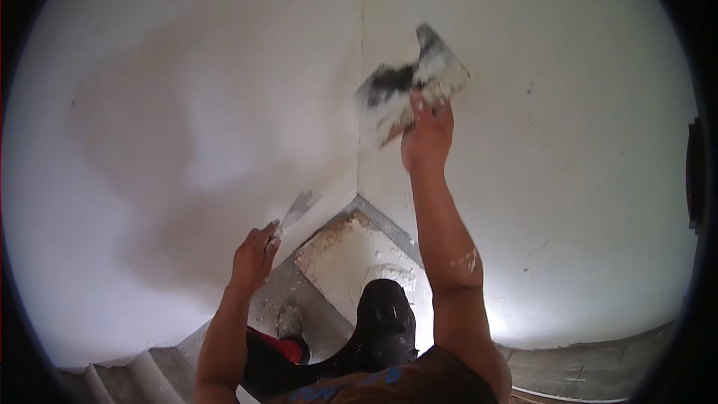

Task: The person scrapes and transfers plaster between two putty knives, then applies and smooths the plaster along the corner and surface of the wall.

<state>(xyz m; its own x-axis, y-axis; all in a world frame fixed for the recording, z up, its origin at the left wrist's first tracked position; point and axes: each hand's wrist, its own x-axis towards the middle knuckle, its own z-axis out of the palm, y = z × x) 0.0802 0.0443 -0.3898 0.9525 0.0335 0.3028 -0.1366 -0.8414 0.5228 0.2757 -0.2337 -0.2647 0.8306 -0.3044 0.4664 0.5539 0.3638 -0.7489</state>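
My left hand is closed on a small putty knife with its blade pointing up and right, low in front of the left wall. My right hand grips a wide trowel, smeared with white and dark material, held up against or just in front of the right wall, beside the corner. Whether the blade touches the wall I cannot tell. Below, a square board coated with white compound lies on the grey floor in the corner, partly hidden by my knee.
Concrete steps descend at the lower left. My dark-clad leg is bent in the middle foreground. A grey concrete strip runs along the foot of the right wall. A dark object stands at the far right edge.
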